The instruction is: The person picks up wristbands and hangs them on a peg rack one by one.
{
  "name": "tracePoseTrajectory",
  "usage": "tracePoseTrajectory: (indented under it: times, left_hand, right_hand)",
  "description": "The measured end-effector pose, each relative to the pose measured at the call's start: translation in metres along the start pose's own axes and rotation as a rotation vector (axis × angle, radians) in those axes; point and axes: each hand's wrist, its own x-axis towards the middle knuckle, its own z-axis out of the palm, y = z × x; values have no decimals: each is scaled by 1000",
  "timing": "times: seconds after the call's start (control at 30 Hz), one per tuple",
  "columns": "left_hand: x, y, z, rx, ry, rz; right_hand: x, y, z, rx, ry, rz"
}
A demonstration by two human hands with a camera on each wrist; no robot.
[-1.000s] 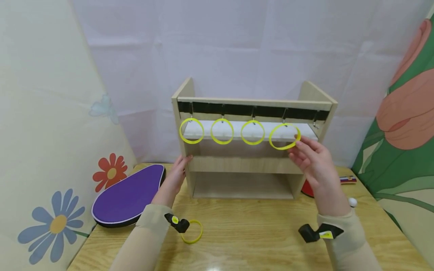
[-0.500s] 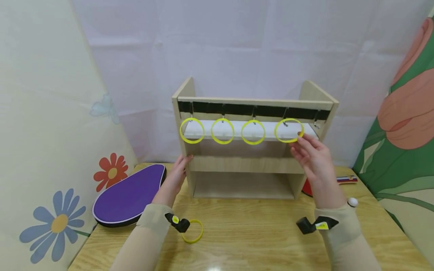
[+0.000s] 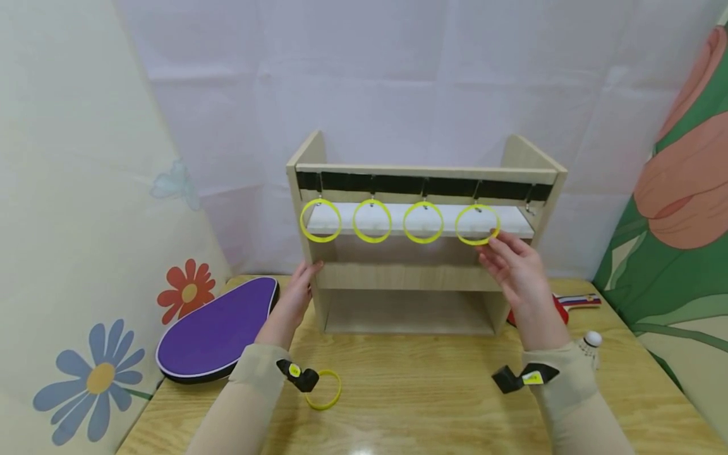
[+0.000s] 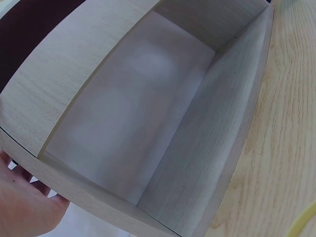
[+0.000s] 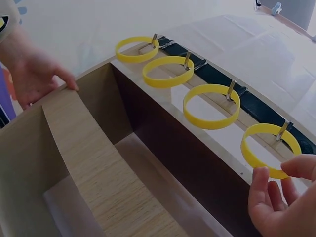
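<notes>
My right hand (image 3: pixel 514 272) pinches the lower right edge of a yellow ring band (image 5: pixel 250 157) between thumb and fingers. The band's top is at the fourth hook (image 5: pixel 283 130), whose tip appears inside the loop. Similar yellow rings hang from the other hooks to its left: one (image 3: pixel 321 239), another (image 3: pixel 372 241) and a third (image 3: pixel 423 241). At the far right the fifth hook (image 3: pixel 529 207) carries nothing. My left hand (image 3: pixel 292 302) grips the left side panel of the wooden shelf unit (image 3: pixel 412 276), thumb at the front edge; some fingers are hidden behind the panel.
One more yellow ring (image 3: pixel 339 388) lies on the wooden table (image 3: pixel 421 392) near my left wrist. A purple paddle case (image 3: pixel 218 332) is at the left. On the right are a red table tennis bat (image 3: pixel 560 308), partly hidden, and a shuttlecock (image 3: pixel 592 341).
My right hand first shifted the ring slightly up and right, then back left and down; the ring now looks rounder at the fourth hook. The left hand has stayed on the shelf.
</notes>
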Motion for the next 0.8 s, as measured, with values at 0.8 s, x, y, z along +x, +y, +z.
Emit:
tracePoseTrajectory:
  times: [0.8]
  left_hand:
    - [-2, 1, 1, -12, 2, 6]
  right_hand:
    - [-2, 11, -1, -88, 28, 55]
